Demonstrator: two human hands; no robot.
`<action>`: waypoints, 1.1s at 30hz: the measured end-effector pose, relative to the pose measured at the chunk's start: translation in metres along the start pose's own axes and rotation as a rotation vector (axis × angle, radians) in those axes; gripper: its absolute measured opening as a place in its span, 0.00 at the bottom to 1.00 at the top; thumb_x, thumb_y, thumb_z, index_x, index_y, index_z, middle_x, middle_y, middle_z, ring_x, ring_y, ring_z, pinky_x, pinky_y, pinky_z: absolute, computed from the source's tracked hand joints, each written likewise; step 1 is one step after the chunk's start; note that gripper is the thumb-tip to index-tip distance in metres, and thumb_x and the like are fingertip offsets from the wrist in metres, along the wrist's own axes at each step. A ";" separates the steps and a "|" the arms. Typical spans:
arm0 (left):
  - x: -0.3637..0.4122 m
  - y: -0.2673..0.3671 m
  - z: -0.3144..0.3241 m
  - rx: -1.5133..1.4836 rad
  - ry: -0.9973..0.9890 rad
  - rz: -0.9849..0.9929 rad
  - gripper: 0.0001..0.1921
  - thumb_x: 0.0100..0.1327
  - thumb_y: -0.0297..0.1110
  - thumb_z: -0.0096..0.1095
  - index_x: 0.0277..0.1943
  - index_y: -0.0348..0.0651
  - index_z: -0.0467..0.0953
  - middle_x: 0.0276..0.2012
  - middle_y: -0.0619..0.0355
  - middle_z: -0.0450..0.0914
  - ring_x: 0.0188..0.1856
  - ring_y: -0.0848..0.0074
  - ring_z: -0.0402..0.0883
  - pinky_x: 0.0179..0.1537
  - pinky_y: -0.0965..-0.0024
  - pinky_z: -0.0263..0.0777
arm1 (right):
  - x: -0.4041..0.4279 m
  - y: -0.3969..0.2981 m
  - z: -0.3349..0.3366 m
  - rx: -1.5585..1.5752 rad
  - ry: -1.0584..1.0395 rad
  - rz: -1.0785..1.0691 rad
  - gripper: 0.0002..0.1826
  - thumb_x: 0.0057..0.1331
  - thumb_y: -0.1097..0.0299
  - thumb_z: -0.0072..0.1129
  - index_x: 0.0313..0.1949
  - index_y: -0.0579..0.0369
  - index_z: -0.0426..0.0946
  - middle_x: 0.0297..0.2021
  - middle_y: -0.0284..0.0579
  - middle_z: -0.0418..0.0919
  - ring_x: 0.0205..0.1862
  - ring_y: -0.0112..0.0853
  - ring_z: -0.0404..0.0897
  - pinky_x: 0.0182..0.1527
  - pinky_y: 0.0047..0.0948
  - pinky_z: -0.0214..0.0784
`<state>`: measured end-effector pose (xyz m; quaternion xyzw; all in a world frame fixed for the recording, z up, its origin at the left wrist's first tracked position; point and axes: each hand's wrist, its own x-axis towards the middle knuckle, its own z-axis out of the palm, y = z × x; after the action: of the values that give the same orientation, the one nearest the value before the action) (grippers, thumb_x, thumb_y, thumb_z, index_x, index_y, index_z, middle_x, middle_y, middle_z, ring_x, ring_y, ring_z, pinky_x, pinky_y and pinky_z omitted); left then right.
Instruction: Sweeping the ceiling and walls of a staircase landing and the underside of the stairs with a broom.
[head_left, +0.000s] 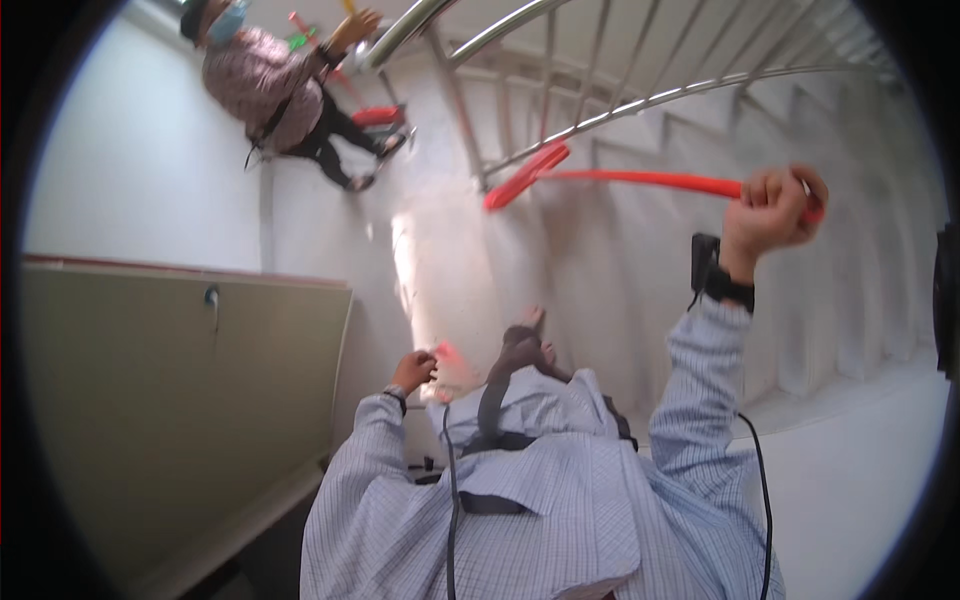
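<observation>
My right hand is closed around the handle end of a red broom, held out to the right. The broom's long red head is at the foot of the railing, by the top edge of the stairs. Low on the left, my left hand has its fingers curled at a translucent red thing, too blurred to name surely. It seems to grip that thing's upper part. Both wrists wear black straps, and a small black box is beside the right one.
White stairs run along the right. A metal railing curves across the top. Another person stands on the landing at upper left, a hand on a yellow stick, a red dustpan nearby. A greenish door juts in at left.
</observation>
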<state>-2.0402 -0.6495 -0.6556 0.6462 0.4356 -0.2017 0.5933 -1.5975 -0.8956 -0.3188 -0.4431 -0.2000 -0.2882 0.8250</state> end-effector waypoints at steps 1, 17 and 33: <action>-0.011 -0.008 0.001 0.012 0.026 -0.040 0.14 0.64 0.32 0.55 0.47 0.31 0.76 0.37 0.51 0.82 0.35 0.71 0.84 0.36 0.71 0.79 | -0.012 0.020 0.001 -0.079 0.046 0.043 0.06 0.56 0.81 0.46 0.34 0.63 0.69 0.12 0.31 0.59 0.10 0.18 0.53 0.13 0.20 0.43; -0.050 -0.060 -0.028 -0.078 0.038 -0.206 0.14 0.65 0.33 0.53 0.47 0.31 0.76 0.37 0.51 0.82 0.31 0.71 0.84 0.34 0.72 0.76 | -0.058 0.058 -0.051 -0.276 -0.090 0.182 0.06 0.60 0.80 0.45 0.35 0.64 0.71 0.11 0.37 0.64 0.11 0.21 0.59 0.16 0.21 0.52; 0.192 0.107 -0.108 0.408 -0.366 0.043 0.14 0.64 0.31 0.56 0.47 0.29 0.76 0.38 0.50 0.82 0.35 0.71 0.84 0.36 0.71 0.78 | -0.064 0.045 -0.143 -0.418 0.331 0.006 0.03 0.64 0.78 0.48 0.38 0.61 0.69 0.12 0.34 0.62 0.11 0.21 0.57 0.15 0.22 0.49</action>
<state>-1.8782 -0.4770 -0.7187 0.7141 0.2578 -0.3861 0.5240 -1.6055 -0.9777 -0.4596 -0.5513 0.0031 -0.3893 0.7379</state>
